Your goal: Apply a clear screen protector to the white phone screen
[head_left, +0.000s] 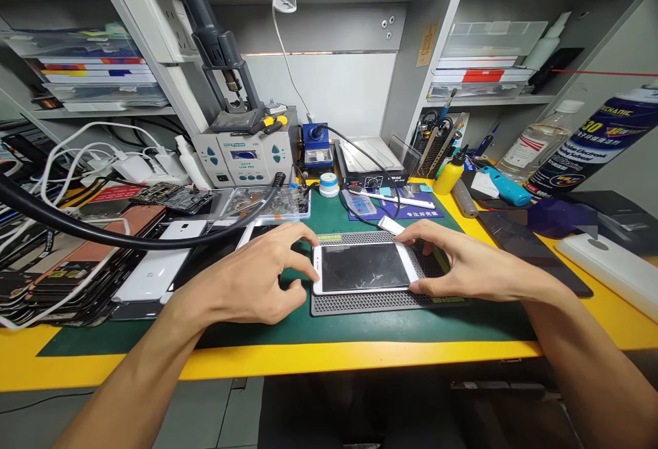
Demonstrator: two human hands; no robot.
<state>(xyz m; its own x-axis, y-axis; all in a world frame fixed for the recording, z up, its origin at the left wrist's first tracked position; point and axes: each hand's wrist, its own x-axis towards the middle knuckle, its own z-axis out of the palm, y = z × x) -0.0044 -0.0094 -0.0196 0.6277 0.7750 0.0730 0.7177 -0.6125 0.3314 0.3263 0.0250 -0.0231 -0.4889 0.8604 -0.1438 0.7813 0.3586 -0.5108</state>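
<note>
The white phone point(364, 268) is laid flat on the grey mat point(354, 306). Its right end is held between the right hand's point(460, 260) thumb and fingers; its left end is touched by the loosely spread left hand point(260, 274). Probably light, stiff and fragile, it is best taken by its edges. The far side is crowded by a white connector point(391, 225).

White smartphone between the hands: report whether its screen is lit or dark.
Dark. The smartphone lies face-up, its screen black and without icons; whether it's powered, cannot tell.

Left fingers point(307, 267) bent, right fingers point(425, 231) arched; forearms point(157, 360) angled inward.
</note>
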